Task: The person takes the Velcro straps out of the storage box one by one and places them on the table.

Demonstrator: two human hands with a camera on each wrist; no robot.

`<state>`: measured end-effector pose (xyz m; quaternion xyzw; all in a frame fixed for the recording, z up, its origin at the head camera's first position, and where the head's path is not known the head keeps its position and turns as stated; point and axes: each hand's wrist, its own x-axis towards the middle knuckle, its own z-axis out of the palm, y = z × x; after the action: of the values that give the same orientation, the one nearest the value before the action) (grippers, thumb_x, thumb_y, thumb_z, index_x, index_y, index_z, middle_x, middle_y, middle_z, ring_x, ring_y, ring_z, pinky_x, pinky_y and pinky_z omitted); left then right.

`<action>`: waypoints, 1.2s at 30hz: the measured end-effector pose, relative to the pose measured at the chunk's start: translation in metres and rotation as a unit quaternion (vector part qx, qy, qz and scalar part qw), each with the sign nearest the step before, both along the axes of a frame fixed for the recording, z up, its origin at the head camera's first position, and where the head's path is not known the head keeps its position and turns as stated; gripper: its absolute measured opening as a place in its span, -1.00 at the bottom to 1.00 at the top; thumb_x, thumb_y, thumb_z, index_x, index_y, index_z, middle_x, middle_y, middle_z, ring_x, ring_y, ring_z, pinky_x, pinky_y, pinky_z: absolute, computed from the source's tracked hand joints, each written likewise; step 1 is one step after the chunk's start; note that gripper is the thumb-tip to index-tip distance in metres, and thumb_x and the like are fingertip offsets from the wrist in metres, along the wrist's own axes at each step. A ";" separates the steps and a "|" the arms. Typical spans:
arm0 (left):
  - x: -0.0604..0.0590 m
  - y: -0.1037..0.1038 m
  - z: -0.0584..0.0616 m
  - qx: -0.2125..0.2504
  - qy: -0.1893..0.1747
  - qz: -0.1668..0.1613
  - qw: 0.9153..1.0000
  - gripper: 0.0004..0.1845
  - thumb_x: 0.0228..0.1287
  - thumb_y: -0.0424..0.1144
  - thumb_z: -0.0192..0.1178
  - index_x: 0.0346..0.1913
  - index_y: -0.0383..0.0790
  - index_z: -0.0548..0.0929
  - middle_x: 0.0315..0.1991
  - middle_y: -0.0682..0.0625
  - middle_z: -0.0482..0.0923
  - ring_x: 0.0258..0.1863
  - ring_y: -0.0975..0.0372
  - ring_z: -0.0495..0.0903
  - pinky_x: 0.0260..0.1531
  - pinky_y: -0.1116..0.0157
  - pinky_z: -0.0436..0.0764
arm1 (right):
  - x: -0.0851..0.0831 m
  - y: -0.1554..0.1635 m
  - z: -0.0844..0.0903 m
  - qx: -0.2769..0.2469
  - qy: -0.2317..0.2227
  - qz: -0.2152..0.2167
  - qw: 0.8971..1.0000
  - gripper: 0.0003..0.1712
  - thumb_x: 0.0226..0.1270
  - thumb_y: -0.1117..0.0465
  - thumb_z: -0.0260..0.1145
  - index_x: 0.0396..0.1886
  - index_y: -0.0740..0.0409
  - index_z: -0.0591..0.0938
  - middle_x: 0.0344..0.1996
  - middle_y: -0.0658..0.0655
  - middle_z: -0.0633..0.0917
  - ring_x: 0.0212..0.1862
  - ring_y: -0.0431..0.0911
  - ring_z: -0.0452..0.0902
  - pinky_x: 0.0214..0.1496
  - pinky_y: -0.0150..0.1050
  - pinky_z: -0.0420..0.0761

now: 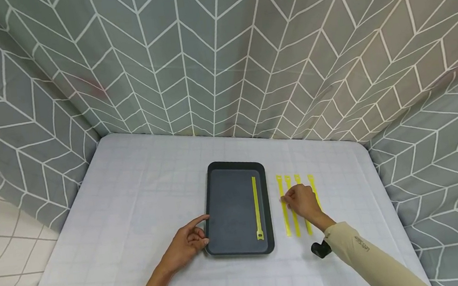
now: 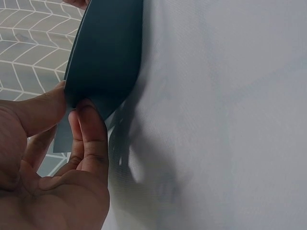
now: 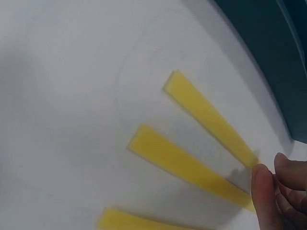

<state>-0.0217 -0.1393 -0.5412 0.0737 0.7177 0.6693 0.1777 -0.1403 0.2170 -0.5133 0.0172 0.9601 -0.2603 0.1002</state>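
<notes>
On the white table [image 1: 134, 212] sat a dark tray [image 1: 237, 209] with one yellow strap [image 1: 256, 206] already lying along its right side, and four more straps in a row just right of it. The right hand [image 1: 302, 203] was down on that row, fingertips [image 3: 261, 184] pinching the leftmost loose strap [image 1: 284, 212], so I'd say this was the pick-up of strap two. Next up would be lifting it clear of its neighbours and over the tray rim. The left hand [image 1: 186, 246] steadied the tray's near-left edge. The left wrist view showed what the head view didn't: thumb and fingers [image 2: 88, 139] actually clamped on the rim. The right wrist view showed the pinch close up.
</notes>
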 end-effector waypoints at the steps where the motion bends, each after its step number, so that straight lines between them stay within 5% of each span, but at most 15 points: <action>1: 0.000 0.000 0.000 0.000 -0.002 0.001 1.000 -0.30 0.31 -0.51 0.23 0.48 -0.42 0.25 -0.21 -0.20 0.39 -0.44 0.38 0.41 -0.37 0.48 0.43 | 0.000 0.000 0.001 -0.004 0.004 0.000 1.000 -0.81 0.27 0.23 0.45 -0.36 0.32 0.72 -0.60 0.08 0.72 -0.57 -0.19 0.58 -0.51 -0.33 0.50; 7: 0.000 0.000 -0.001 0.002 -0.007 0.001 1.000 -0.30 0.31 -0.51 0.23 0.48 -0.41 0.24 -0.21 -0.20 0.39 -0.43 0.38 0.40 -0.37 0.48 0.44 | -0.003 0.002 0.007 -0.013 0.033 0.018 0.999 -0.81 0.21 0.26 0.50 -0.31 0.31 0.71 -0.45 0.18 0.78 -0.47 -0.13 0.69 -0.41 -0.26 0.61; 11: 0.000 -0.001 -0.001 0.004 -0.008 0.000 1.000 -0.30 0.31 -0.51 0.23 0.48 -0.41 0.25 -0.22 -0.19 0.40 -0.43 0.37 0.41 -0.36 0.47 0.45 | -0.005 0.003 0.009 -0.049 0.062 0.070 0.994 -0.83 0.20 0.29 0.50 -0.29 0.30 0.72 -0.35 0.21 0.79 -0.32 0.00 0.75 -0.28 -0.14 0.68; 23: 0.000 -0.001 0.000 0.004 -0.006 0.000 1.000 -0.31 0.32 -0.50 0.23 0.48 -0.41 0.25 -0.25 -0.21 0.43 -0.45 0.36 0.40 -0.38 0.47 0.46 | -0.010 -0.015 0.023 -0.141 0.056 0.256 0.955 -0.80 0.23 0.39 0.44 -0.15 0.33 0.73 -0.17 0.22 0.76 -0.15 0.02 0.71 -0.01 -0.19 0.70; 32: 0.000 -0.002 -0.002 0.012 -0.001 -0.003 1.000 -0.31 0.32 -0.50 0.23 0.48 -0.43 0.24 -0.25 -0.21 0.43 -0.45 0.36 0.41 -0.36 0.47 0.47 | -0.018 -0.028 0.023 -0.073 0.084 0.322 0.940 -0.74 0.15 0.34 0.51 -0.14 0.27 0.73 -0.19 0.14 0.76 -0.07 0.02 0.67 0.06 -0.05 0.64; 36: 0.000 -0.003 -0.003 0.014 -0.002 -0.002 1.000 -0.30 0.32 -0.50 0.23 0.48 -0.43 0.24 -0.26 -0.16 0.43 -0.44 0.37 0.43 -0.31 0.46 0.52 | -0.021 -0.037 0.026 -0.014 0.095 0.366 0.926 -0.73 0.16 0.30 0.52 -0.13 0.22 0.73 -0.15 0.10 0.72 0.00 0.01 0.62 0.10 -0.06 0.61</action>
<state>-0.0218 -0.1421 -0.5447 0.0762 0.7077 0.6791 0.1792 -0.1613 0.1805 -0.4875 -0.3616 0.9009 -0.2197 0.0967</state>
